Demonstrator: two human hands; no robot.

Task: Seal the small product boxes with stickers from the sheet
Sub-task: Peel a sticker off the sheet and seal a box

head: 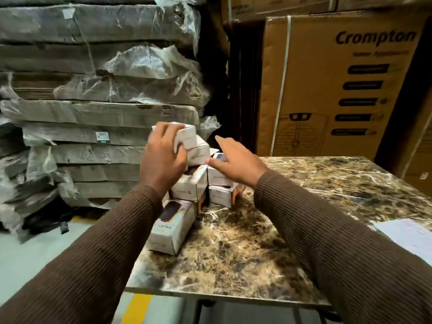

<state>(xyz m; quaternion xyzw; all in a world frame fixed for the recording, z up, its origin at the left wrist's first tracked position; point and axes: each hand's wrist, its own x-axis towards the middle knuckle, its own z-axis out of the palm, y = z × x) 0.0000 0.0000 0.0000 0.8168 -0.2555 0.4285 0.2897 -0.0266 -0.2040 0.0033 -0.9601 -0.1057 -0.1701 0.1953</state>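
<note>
In the head view, the left hand [163, 157] grips one small white box [185, 134] at the top of the pile of boxes [198, 181], fingers curled around it. The right hand [230, 162] hovers just beside it, fingers spread, holding nothing. The sticker sheet [406, 235] lies well apart, right of the right arm. I judge a box is being handled at the pile; next comes a sticker from the sheet.

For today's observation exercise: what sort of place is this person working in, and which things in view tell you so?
Probably a warehouse or stockroom. Wrapped stacks of flat cardboard fill the left, a big Crompton carton stands behind, and small boxes are piled on a marble table.
</note>
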